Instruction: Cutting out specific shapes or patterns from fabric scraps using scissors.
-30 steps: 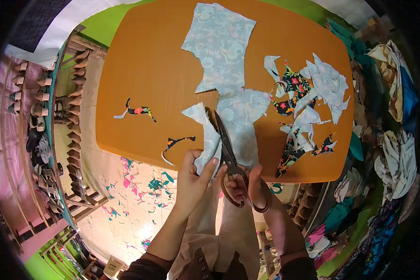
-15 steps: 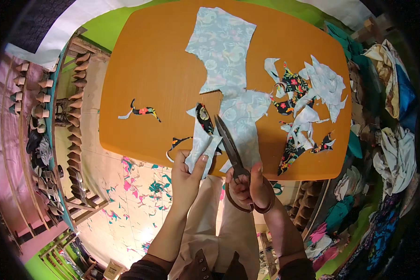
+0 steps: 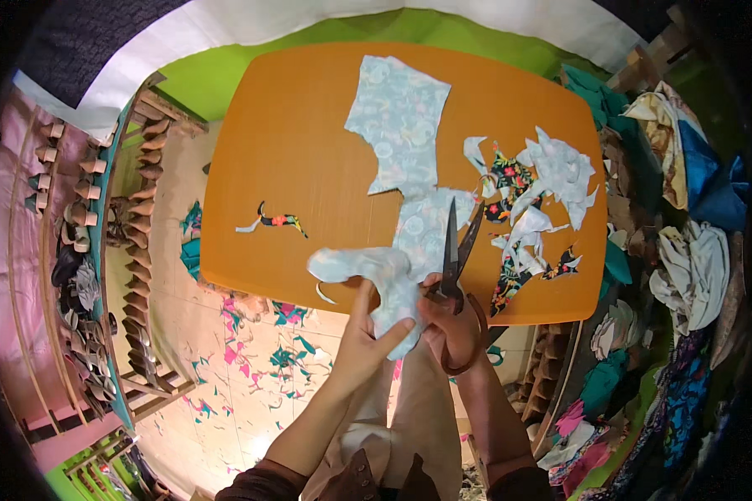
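Note:
My left hand (image 3: 368,334) is closed on a cut piece of fabric (image 3: 384,271), its pale blue faded-print side up. The piece is raised over the table's near edge, and its far end curves off to the left. In my right hand (image 3: 449,324) is a pair of large dark scissors (image 3: 451,259), blades parted and pointing away from me. The right fingertips come close to the fabric; whether they touch it I cannot tell. Beyond, a longer pale blue fabric piece (image 3: 405,125) lies flat, its near part hidden behind the held piece.
On the orange table (image 3: 301,142), a heap of fabric scraps (image 3: 551,179) lies right and a small dark floral scrap (image 3: 280,220) left. Shoe-shaped forms fill the rack (image 3: 138,242) at left. Fabric bundles (image 3: 689,267) are piled at right. Pink and green offcuts (image 3: 288,355) litter the floor.
The held fabric has been lifted and swung right, its pale side now spread out. My left hand moved right, toward the scissors. The scissors shifted right, and their blades have parted.

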Available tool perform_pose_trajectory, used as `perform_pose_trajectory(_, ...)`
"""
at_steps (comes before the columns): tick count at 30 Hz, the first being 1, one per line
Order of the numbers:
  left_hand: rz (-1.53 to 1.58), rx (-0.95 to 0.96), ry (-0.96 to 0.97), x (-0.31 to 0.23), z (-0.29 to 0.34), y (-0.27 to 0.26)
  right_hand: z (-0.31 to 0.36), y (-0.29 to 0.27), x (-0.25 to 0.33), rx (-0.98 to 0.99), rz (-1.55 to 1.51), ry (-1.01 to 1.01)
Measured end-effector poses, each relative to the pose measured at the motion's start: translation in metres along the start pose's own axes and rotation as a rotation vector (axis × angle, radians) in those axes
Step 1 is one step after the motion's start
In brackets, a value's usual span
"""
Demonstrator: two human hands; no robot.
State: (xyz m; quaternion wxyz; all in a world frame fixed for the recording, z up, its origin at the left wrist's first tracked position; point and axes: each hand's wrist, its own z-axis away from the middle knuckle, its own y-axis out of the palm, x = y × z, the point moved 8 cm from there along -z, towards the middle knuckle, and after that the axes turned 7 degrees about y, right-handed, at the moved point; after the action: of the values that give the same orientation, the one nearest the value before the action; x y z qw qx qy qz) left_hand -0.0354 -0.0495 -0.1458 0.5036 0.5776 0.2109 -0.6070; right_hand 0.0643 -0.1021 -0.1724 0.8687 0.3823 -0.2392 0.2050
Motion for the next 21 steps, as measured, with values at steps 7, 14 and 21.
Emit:
perform_pose_trajectory(7,0.407,0.073,-0.361,-0.006,0.017,0.007,0.024,0.038,0.039,0.063,0.174,-0.025)
perform_pose_trajectory(14,0.061,0.268,-0.219,-0.034,0.002,0.048,0.031,0.033,0.080,0.117,0.275,-0.160)
perform_pose_trajectory(21,-0.055,0.236,-0.246,-0.056,-0.016,0.118,0.041,-0.020,0.150,-0.010,0.449,-0.345)
